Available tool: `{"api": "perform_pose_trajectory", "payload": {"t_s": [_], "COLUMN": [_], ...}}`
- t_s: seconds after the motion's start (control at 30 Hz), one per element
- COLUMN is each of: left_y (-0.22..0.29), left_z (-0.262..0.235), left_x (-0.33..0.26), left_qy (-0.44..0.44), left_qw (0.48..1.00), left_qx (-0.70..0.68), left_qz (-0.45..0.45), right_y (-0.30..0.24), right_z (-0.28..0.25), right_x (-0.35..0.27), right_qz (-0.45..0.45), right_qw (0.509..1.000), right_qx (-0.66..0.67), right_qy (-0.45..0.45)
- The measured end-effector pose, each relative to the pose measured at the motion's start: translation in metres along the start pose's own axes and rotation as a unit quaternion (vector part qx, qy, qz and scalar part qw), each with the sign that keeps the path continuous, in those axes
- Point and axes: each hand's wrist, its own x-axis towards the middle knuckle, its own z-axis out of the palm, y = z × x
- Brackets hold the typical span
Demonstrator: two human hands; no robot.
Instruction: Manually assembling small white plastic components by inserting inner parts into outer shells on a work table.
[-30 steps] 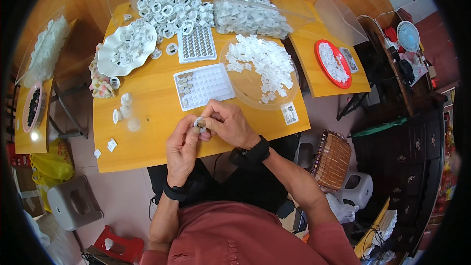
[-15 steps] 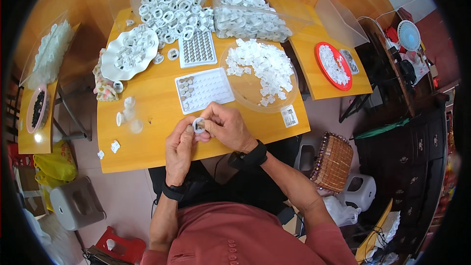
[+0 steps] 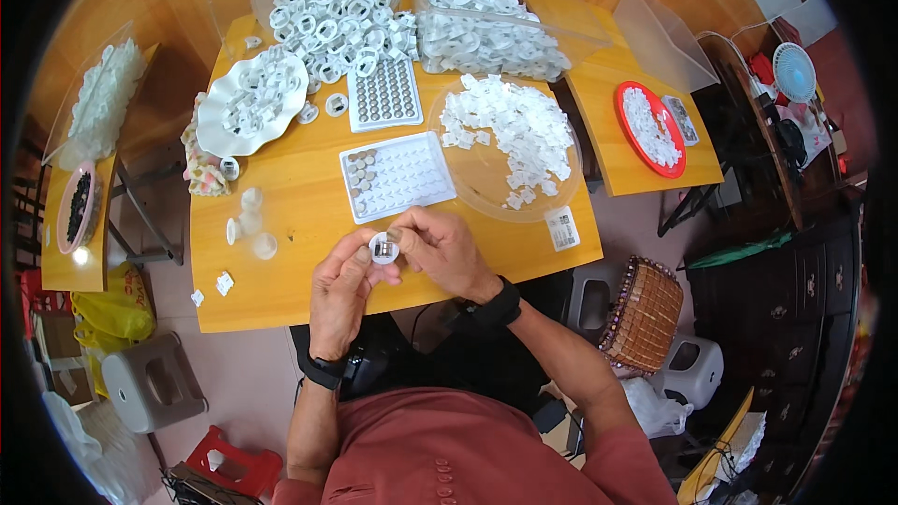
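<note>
Between my hands, above the table's near edge, is a small round white plastic part (image 3: 383, 249) with a dark and metallic inset facing up. My left hand (image 3: 340, 288) pinches it from the left, thumb on the rim. The fingers of my right hand (image 3: 451, 252) are closed at its upper right rim. Just beyond them lies a white blister tray (image 3: 412, 180) with silver button cells along its left side. A fuller tray of button cells (image 3: 385, 98) sits behind it. To the right, a clear round dish (image 3: 475, 189) holds many small white plastic pieces.
At the back are a heap of round white parts (image 3: 327, 14) and a clear bin (image 3: 561, 49) of more. A scalloped white plate (image 3: 217, 131) stands left, near translucent caps (image 3: 251, 215). A red plate (image 3: 669, 168) is on the right-hand table.
The round part's face now shows more fully, as my right fingers have shifted from across it to its upper right rim. The whole view has moved slightly.
</note>
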Motion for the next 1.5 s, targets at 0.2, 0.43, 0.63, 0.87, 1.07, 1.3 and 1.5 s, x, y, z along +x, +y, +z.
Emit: {"api": "perform_pose_trajectory", "payload": {"t_s": [0.2,0.43,0.63,0.87,1.07,1.3,1.5], "left_y": [0.003,0.006,0.005,0.005,0.005,0.004,0.003], "left_z": [0.003,0.002,-0.001,0.003,-0.001,-0.001,0.0], "left_x": [-0.001,-0.003,-0.002,-0.001,0.0,0.002,0.002], "left_qy": [0.018,0.024,-0.001,0.0,0.001,-0.008,-0.006], "left_qw": [1.0,0.999,0.999,0.999,0.999,0.999,0.999], "left_qx": [-0.021,-0.043,-0.043,-0.041,-0.04,-0.036,-0.032], "left_qz": [0.006,-0.009,-0.02,-0.015,-0.029,-0.032,-0.03], "right_y": [0.002,-0.008,-0.007,0.0,0.001,0.001,0.006], "right_z": [-0.004,-0.007,-0.007,-0.003,-0.006,-0.007,-0.003], "right_x": [0.003,0.005,0.007,0.003,0.003,0.002,0.003], "right_qz": [0.024,0.038,0.03,0.047,0.04,0.029,-0.01], "right_qw": [0.999,0.994,0.997,0.997,0.997,0.998,0.999], "right_qx": [0.012,-0.095,-0.067,0.042,0.019,0.022,0.042], "right_qy": [-0.029,-0.048,-0.04,-0.052,-0.055,-0.054,-0.016]}}
